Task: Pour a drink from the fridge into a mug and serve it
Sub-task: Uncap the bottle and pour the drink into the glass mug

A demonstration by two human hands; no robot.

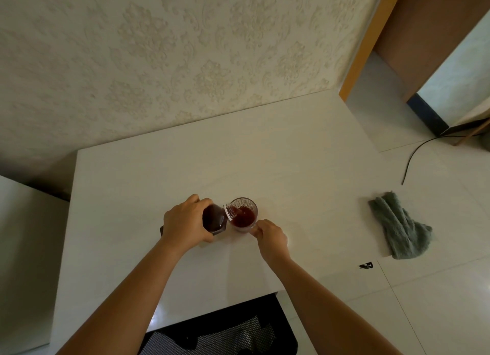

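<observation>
mug [243,214]: clear ribbed glass, upright on the white tabletop [291,169], near its front middle, partly filled with dark red drink
bottle [215,218]: tipped to the right, open mouth over the mug's left rim, dark drink inside
left hand [185,222]: fingers wrapped around the bottle's body, holding it tilted
right hand [271,238]: fingers closed at the mug's near right side, touching it; the exact grip is hidden by the knuckles
green cloth [400,227]: crumpled on the tabletop's right edge, well apart from the mug
chair [220,333]: black mesh back, at the tabletop's near edge
</observation>
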